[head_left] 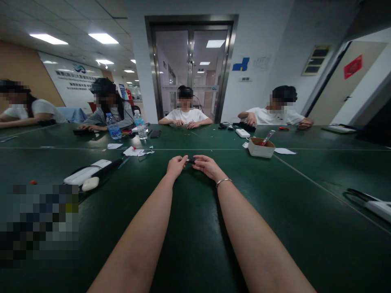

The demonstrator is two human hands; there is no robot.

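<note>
Both arms reach forward over the dark green table (189, 228). Between my hands is a small, slim black object (191, 161), too small to name, with a paler part near the left fingertips. My left hand (176, 167) pinches its left end between thumb and fingers. On the other end, the fingers of my right hand (209, 166) are closed around it and hide part of it. A silver bracelet (224, 182) circles my right wrist.
A small cardboard box (261, 148) stands beyond my right hand. White paper scraps (134, 151) and two water bottles (140, 127) are at the far left. A white device (88, 173) with black cables lies left. Several people sit around the table.
</note>
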